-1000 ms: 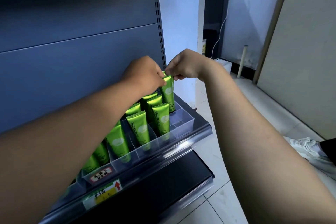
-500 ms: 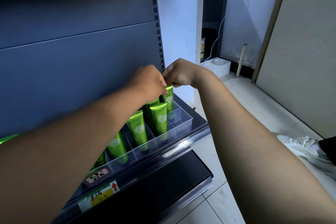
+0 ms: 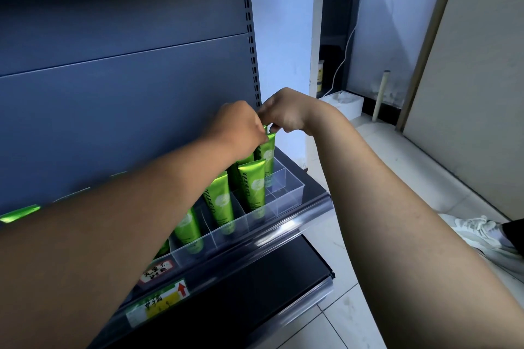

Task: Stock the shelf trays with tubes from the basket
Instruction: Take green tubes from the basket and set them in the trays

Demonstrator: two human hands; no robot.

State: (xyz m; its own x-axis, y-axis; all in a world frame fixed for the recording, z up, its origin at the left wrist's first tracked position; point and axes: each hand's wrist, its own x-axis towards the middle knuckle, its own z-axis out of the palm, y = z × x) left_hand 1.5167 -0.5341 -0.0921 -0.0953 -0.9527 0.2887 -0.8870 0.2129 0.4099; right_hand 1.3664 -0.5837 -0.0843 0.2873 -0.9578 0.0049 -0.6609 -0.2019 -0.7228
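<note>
Knuckles of my left hand (image 3: 236, 129) sit just left of the green Chamomile tube (image 3: 266, 154), fingers curled down over its crimped top edge, though I cannot tell how firmly they pinch. That tube stands nearly upright, long axis vertical, cap end down in a rear compartment of the clear shelf tray (image 3: 286, 197), directly below both sets of fingertips. My right hand (image 3: 286, 112), wrist bent, pinches the same top edge from the right, about equally near.
</note>
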